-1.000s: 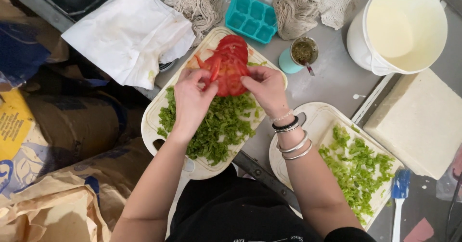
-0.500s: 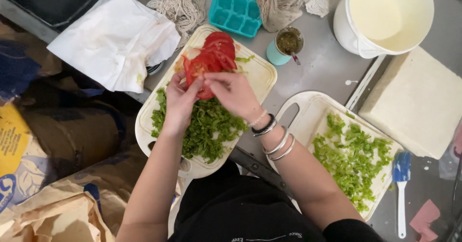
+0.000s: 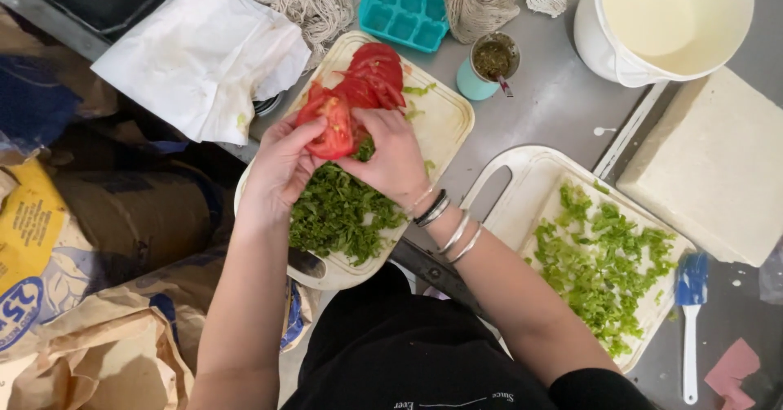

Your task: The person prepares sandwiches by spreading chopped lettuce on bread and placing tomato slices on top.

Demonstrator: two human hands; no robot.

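Note:
Both my hands meet over a cream cutting board [image 3: 444,128]. My left hand [image 3: 277,169] and my right hand [image 3: 391,161] together pinch a red tomato slice [image 3: 334,124] held just above the board. More tomato slices [image 3: 375,71] lie fanned out on the board's far end. A heap of chopped dark green leaves [image 3: 338,214] covers the near end, partly under my hands. Several bracelets ring my right wrist.
A second cutting board [image 3: 522,173] with light green chopped leaves sits at right, beside a blue-headed spatula [image 3: 692,296]. Behind are a teal ice tray [image 3: 404,10], a small cup of green sauce [image 3: 492,63], a white pot [image 3: 661,18], a pale block [image 3: 718,165], a white cloth [image 3: 204,51]. Paper sacks lie at left.
My hands have lifted one tomato slice away from the fanned pile and drawn it toward the near side, over the chopped greens.

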